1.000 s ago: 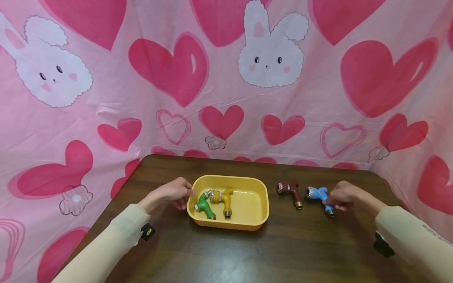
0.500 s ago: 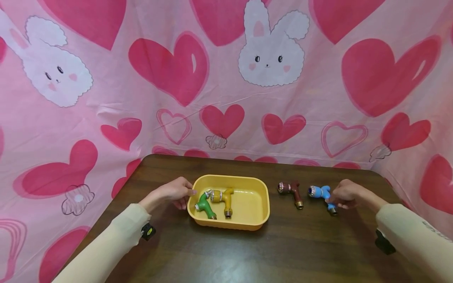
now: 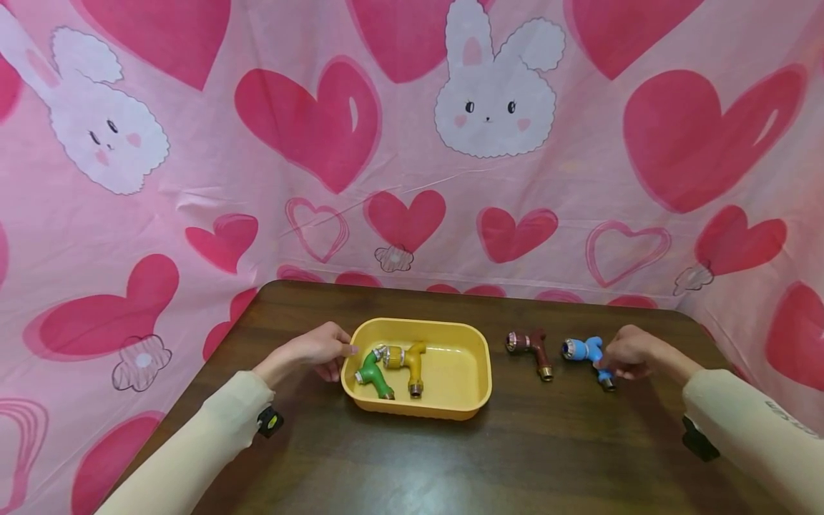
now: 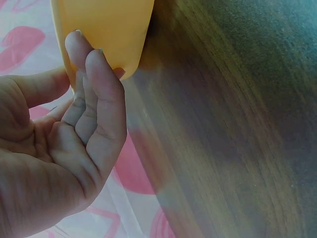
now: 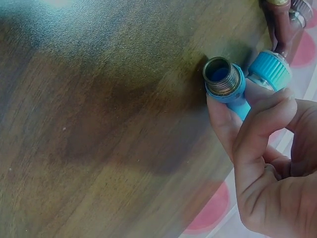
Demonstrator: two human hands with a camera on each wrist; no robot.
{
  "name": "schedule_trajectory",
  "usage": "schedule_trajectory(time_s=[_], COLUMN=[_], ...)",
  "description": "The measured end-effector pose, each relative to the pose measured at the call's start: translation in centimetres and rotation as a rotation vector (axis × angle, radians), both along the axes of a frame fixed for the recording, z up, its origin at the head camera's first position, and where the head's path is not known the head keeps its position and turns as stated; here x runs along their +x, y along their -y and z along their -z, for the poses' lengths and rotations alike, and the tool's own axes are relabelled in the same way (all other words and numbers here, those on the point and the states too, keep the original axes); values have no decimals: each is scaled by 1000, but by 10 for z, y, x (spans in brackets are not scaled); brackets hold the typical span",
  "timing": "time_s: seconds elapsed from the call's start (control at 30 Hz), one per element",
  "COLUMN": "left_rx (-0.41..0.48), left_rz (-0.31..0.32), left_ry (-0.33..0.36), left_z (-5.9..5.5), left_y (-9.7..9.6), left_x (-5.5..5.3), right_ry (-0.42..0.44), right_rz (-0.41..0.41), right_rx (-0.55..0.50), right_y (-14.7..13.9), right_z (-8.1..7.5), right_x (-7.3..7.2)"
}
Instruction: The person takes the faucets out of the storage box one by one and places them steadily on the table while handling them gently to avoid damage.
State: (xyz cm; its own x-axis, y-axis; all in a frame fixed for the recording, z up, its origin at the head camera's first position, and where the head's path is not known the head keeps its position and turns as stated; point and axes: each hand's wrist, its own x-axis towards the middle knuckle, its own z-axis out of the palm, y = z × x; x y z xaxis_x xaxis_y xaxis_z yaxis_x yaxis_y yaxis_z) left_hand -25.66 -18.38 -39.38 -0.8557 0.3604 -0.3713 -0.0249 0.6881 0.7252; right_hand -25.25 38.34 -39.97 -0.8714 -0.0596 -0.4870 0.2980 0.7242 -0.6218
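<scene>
My left hand [image 3: 320, 350] pinches the left rim of a yellow plastic tray [image 3: 479, 386], thumb at the inner side and fingers against the outer wall, as the left wrist view also shows. Inside the tray, at its left, lie a green tap [image 3: 371, 374] and a yellow tap [image 3: 413, 365] side by side. My right hand [image 3: 634, 352] pinches a blue tap [image 3: 584, 350] by its spout section. In the right wrist view the tap's threaded brass end [image 5: 224, 79] points toward the camera. Whether the blue tap still touches the table cannot be told.
A dark red tap [image 3: 536, 352] lies on the brown wooden table [image 3: 412, 465], between the tray and the blue tap. Pink cloth [image 3: 399, 164] with hearts and rabbits hangs behind the table and along both sides.
My right hand and the blue tap barely shift in the head view. Everything drifts slightly right with the head view. Both hands keep their hold.
</scene>
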Motion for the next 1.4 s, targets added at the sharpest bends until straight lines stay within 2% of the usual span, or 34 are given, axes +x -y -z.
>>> schedule_trajectory(time_s=[0.73, 0.9, 1.4], left_rx=[19, 23, 25], left_rz=[-4, -10, 33], left_ry=[15, 18, 68], left_z=[-1, -1, -3], left_y=[0, -1, 0], left_x=[1, 1, 0], right_ry=[-32, -32, -59], right_rz=[-29, -15, 34], right_rx=[59, 70, 68], right_y=[1, 1, 1], right_z=[-5, -4, -2], right_x=[1, 2, 9])
